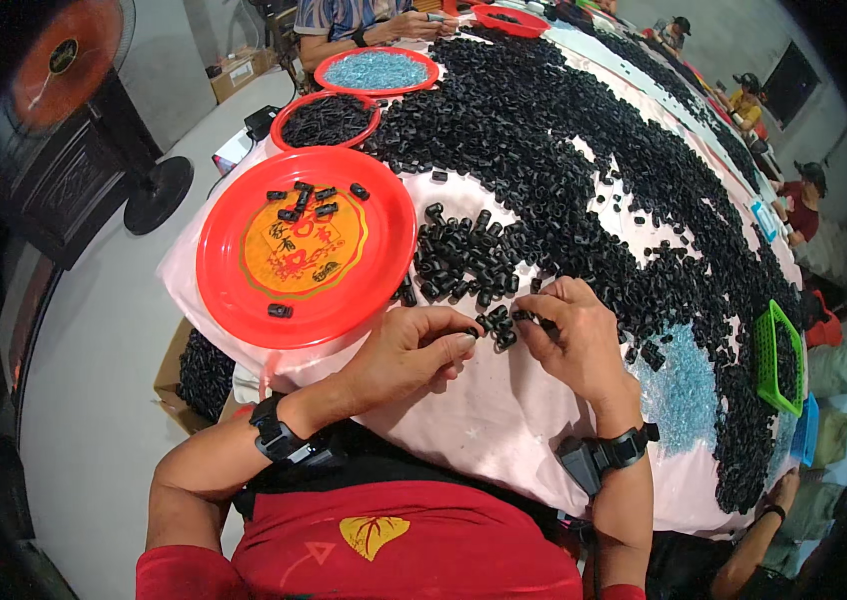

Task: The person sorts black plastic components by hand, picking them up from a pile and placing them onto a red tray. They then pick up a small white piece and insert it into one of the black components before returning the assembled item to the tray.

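Small black plastic pieces (497,325) sit pinched between two hands at the centre of the frame, at the near edge of a pink-covered table (484,420). The left hand (409,350) is curled nearly closed, thumb and forefinger nipping one piece; the right hand (574,335) is likewise bent, its fingertips gripping another, the two parts almost touching. The work appears to be at the joining or sorting stage, and the next move likely calls for a precise press of fingertip against fingertip. Just above lies a loose cluster of black pieces (464,260), and beyond it a vast heap (584,130) sweeps toward the upper right. At centre left a red round tray (234,290) holds a few finished-looking pieces. Clear blue bits (684,385) lie at right beside a green basket (772,350).
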`<state>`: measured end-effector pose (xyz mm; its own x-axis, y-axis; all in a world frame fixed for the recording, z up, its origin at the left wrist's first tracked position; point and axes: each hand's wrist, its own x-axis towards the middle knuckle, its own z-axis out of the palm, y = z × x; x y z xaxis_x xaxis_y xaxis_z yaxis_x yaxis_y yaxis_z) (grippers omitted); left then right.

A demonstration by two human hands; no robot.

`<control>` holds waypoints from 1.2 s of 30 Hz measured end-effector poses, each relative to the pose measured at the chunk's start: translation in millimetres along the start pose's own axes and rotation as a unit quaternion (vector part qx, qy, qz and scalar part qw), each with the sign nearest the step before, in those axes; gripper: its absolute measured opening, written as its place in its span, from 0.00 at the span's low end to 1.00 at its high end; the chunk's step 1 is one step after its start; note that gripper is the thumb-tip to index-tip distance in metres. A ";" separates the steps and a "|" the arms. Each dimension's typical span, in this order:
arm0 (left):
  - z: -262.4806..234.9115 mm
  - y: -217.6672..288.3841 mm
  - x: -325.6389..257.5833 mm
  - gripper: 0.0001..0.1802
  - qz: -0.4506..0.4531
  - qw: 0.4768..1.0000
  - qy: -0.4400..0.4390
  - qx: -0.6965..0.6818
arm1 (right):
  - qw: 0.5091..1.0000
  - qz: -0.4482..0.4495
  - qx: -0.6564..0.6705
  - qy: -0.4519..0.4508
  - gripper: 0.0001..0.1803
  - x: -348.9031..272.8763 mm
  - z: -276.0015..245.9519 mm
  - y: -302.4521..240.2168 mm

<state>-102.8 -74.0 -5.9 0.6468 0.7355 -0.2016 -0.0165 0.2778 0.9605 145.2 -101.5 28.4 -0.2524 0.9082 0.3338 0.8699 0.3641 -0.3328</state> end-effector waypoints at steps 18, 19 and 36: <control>-11.1 -6.0 -3.6 0.14 0.011 0.999 0.033 -0.018 | 0.999 -0.020 0.045 0.010 0.09 -0.7 -0.2 -9.9; -8.1 -5.0 -4.3 0.14 0.013 0.999 0.032 -0.022 | 0.998 -0.029 0.046 -0.017 0.08 -0.4 -0.3 -9.5; -11.8 -5.0 -10.4 0.13 0.006 0.999 -0.033 0.025 | 0.995 0.065 -0.074 -0.009 0.10 19.2 -8.3 1.6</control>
<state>-118.4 -75.8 -10.9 0.6964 0.6952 -0.1781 0.0117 0.2371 0.9714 145.3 -85.2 41.6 -0.1396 0.9501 0.2790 0.9485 0.2092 -0.2378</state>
